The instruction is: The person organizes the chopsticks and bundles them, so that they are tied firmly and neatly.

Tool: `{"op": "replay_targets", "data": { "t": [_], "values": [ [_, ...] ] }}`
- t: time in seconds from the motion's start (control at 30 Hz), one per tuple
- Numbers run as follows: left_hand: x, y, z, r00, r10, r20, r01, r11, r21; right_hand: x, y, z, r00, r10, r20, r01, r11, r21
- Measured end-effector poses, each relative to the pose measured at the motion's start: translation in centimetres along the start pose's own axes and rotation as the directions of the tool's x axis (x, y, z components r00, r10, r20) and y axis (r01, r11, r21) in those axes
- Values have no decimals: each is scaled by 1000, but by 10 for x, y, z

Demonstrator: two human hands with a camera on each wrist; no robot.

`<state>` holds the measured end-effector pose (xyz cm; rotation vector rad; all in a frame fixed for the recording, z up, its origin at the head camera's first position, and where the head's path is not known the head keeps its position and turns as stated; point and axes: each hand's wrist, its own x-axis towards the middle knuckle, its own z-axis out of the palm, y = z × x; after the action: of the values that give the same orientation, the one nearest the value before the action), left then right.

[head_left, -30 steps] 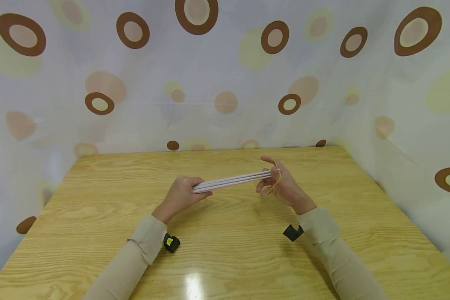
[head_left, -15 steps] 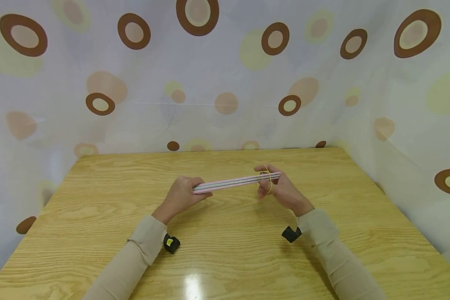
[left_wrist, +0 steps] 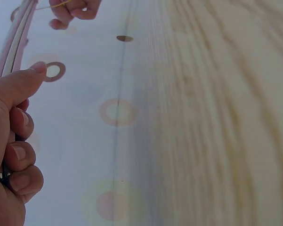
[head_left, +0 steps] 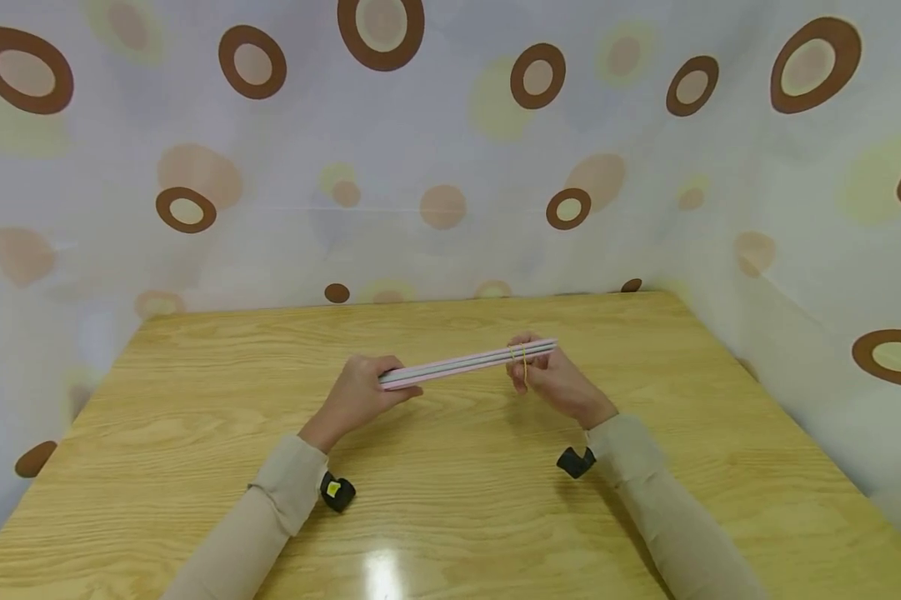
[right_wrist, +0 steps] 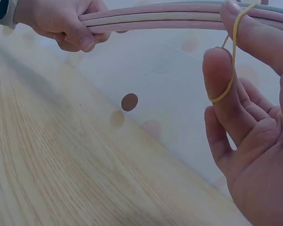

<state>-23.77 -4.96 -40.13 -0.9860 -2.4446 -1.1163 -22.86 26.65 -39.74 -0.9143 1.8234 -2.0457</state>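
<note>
A bundle of pink, beige and grey-green chopsticks (head_left: pixel 450 365) is held above the table, sloping up slightly to the right. My left hand (head_left: pixel 358 392) grips its left end, thumb on the near side and fingers curled around; the left wrist view shows this left hand (left_wrist: pixel 14 127) close up. Near the other end, a thin yellow rubber band (right_wrist: pixel 235 47) crosses the chopsticks. My right hand (head_left: pixel 558 379) is at that end. In the right wrist view the band loops over the thumb and a bent finger of the right hand (right_wrist: pixel 259 127), stretched between them beside the bundle.
A wood-grain table (head_left: pixel 450 500) lies beneath both hands. Behind and beside it hangs a pale sheet (head_left: pixel 270 167) printed with brown rings and spots. Each wrist wears a small black camera mount (head_left: pixel 576 462).
The right hand's stretched band loop has moved left, from beyond the chopsticks' right end onto the bundle, and drawn smaller. The right fingers have closed in. The left hand keeps its grip.
</note>
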Motion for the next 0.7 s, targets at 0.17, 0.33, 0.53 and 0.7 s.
{"op": "replay_targets", "data": {
  "t": [0.17,0.33,0.53,0.7],
  "values": [
    [0,-2,0,1000,-9,6,9,999,-37,2,5,2,1000,-15,-14,15,1000,-8],
    [-1,-6,1,991,-122,48,126,987,-100,-1,8,7,999,-19,-38,22,995,96],
    [-2,-10,-2,947,-301,109,316,936,-157,6,9,16,997,-63,-35,67,988,142],
    [-1,-12,-5,922,-363,137,384,903,-193,17,4,36,988,-36,-153,-9,958,-286]
  ]
}}
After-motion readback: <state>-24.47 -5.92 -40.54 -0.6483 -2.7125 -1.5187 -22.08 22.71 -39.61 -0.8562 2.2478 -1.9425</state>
